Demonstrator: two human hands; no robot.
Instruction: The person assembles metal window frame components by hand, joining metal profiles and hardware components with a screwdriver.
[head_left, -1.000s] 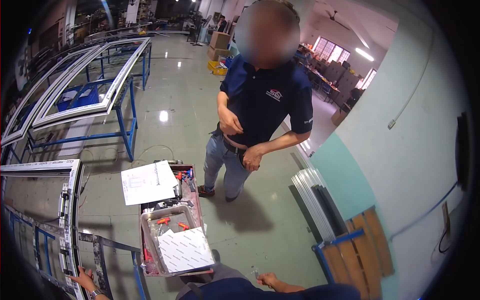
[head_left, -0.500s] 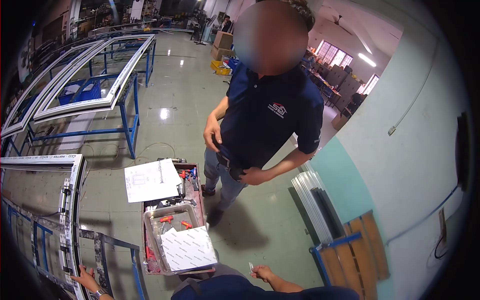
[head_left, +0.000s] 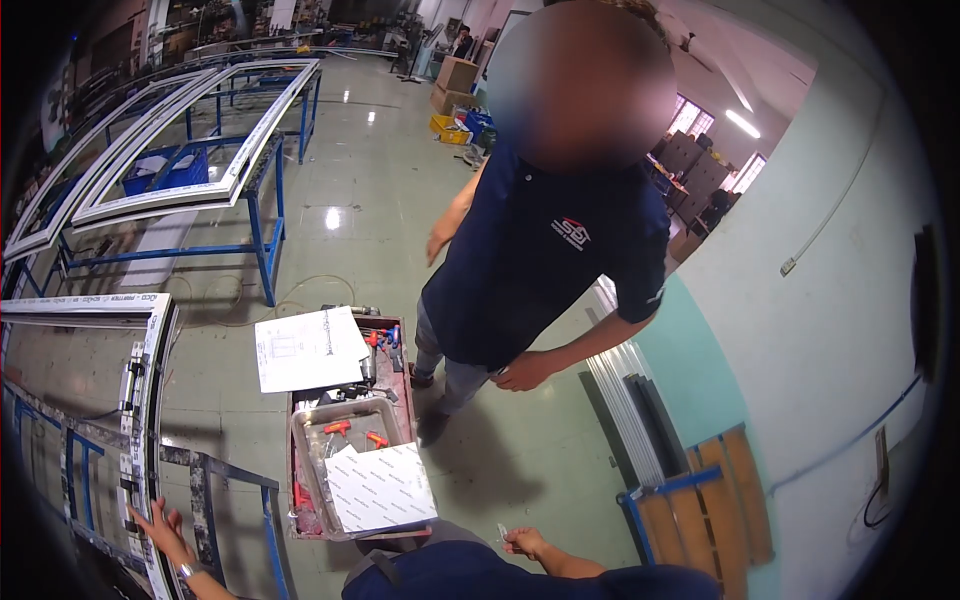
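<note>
At the lower left, my left hand (head_left: 166, 532) reaches to the white window frame (head_left: 152, 400), its fingers spread and the fingertips at the hardware strip (head_left: 132, 440) along the upright. It wears a metal watch. By my body at the bottom, my right hand (head_left: 523, 542) is closed on a small whitish piece (head_left: 502, 532), too small to name. Between the hands stands a red tool cart (head_left: 405, 400) with a metal tray (head_left: 303, 460), red-handled tools (head_left: 338, 427) and a white printed box (head_left: 382, 487).
A co-worker in a navy shirt (head_left: 570, 260) stands just past the cart. Papers (head_left: 310, 350) overhang its far left corner. White frames (head_left: 160, 208) lie on blue stands (head_left: 262, 235) further back. Stacked profiles (head_left: 635, 410) and a brown slatted panel (head_left: 705, 510) are at the right by the wall.
The co-worker has leaned nearer, and one of their hands has dropped away from the waist. My left hand has shifted slightly up along the frame. My right hand still grips the small piece.
</note>
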